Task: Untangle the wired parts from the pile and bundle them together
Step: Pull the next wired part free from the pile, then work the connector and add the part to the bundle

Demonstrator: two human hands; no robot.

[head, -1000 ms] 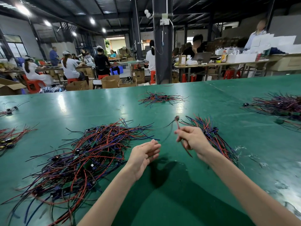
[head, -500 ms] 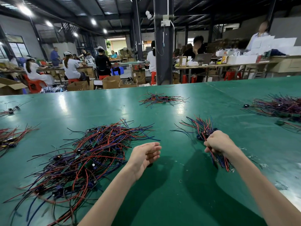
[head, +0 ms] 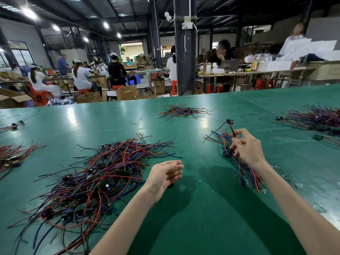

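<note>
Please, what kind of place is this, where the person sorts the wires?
Most likely a factory assembly workshop: a long green worktable carries a tangled pile of wired parts, other workers sit at benches behind it, and open cardboard boxes stand on the floor.

My green tabletop (head: 202,208) runs out toward a dark steel pillar (head: 184,57). Beyond it workers (head: 81,76) sit at long benches (head: 239,73) on red stools (head: 173,87), cardboard boxes (head: 127,92) around them, ceiling lamps (head: 29,12) glowing overhead.

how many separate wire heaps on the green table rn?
6: main pile front-left, bundle by right hand, far-centre heap, far-right heap, left-edge heap, small far-left heap. Others may be off-frame.
</note>
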